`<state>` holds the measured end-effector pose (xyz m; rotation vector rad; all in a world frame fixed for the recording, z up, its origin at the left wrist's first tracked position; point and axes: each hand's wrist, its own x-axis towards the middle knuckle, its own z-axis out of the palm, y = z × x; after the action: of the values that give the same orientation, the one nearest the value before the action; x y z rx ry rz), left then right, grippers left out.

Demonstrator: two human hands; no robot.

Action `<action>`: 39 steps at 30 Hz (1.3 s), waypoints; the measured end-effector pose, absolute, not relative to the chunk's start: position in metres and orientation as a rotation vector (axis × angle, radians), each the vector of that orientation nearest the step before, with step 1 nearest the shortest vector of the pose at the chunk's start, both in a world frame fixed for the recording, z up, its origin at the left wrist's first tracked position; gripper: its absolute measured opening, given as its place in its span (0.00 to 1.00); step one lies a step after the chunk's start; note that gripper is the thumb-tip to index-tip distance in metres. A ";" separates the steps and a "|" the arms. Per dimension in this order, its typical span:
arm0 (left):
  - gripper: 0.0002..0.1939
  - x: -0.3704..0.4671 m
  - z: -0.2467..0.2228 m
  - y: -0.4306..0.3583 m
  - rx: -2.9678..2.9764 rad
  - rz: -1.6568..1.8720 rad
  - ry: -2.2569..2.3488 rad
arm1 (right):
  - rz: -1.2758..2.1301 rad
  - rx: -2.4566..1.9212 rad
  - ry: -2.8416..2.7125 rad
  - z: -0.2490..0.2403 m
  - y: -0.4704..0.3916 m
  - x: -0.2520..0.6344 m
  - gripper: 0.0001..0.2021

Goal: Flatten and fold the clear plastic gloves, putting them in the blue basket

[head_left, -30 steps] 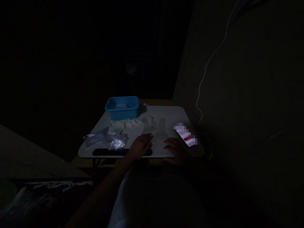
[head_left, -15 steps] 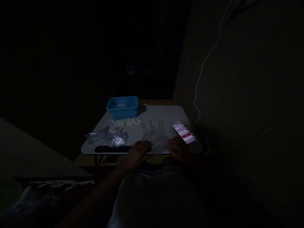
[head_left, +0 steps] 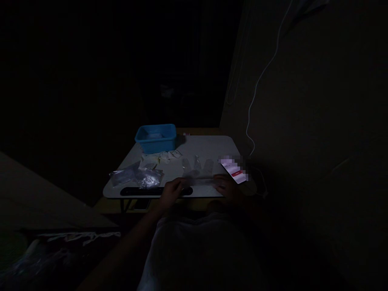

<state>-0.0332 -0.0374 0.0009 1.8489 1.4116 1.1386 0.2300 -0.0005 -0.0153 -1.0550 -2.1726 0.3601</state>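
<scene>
A thin, clear plastic bag lies near the front of the white table, two rounded, handle-like flaps pointing away from me. Its near edge is lifted and blurred between my hands. My left hand pinches the left end of that edge, fingers closed. On the right end, my right hand grips the same plastic with curled fingers, partly lost in shadow. Just right of the bag lies a lit phone, close to my right hand.
A blue plastic basin stands at the back left. Before it lie crumpled pale wrappers, and shiny clear packets sit front left. A black strip runs along the front edge. A white cable hangs at right. The room is dark.
My hands lay on the plastic bag's near part; now they grip its near edge, raised and folded away from me. The far flaps have shifted slightly.
</scene>
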 end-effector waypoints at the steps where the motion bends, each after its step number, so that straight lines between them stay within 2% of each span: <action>1: 0.18 -0.033 0.002 -0.037 1.849 1.153 1.417 | 0.372 -1.084 -2.153 -0.016 0.002 0.228 0.09; 11: 0.17 -0.028 0.020 -0.011 1.784 1.240 1.460 | 0.657 -1.223 -1.966 -0.007 0.021 0.219 0.08; 17: 0.15 -0.027 0.024 0.010 1.443 1.183 1.556 | 0.860 -1.221 -1.919 0.006 0.036 0.214 0.08; 20: 0.18 -0.032 0.022 0.011 1.252 1.178 1.578 | 0.940 -1.286 -1.856 0.006 0.040 0.211 0.08; 23: 0.22 -0.038 0.019 0.003 1.193 1.158 1.532 | 0.964 -1.320 -1.844 0.004 0.043 0.209 0.07; 31: 0.27 -0.041 0.009 -0.002 1.354 1.061 1.558 | 0.856 -1.464 -1.827 0.010 0.047 0.205 0.12; 33: 0.25 -0.038 0.007 0.003 1.415 1.058 1.591 | 0.892 -1.440 -1.844 0.012 0.048 0.205 0.12; 37: 0.10 -0.030 0.008 0.010 1.536 1.002 1.672 | 0.981 -1.457 -1.809 0.018 0.050 0.207 0.13; 39: 0.07 -0.027 0.010 0.011 1.555 0.997 1.703 | 1.021 -1.417 -1.755 0.020 0.050 0.208 0.13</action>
<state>-0.0270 0.0109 0.0103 1.5555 1.7033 0.9967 0.2084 0.0497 0.0202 -1.4172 -1.7549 1.0212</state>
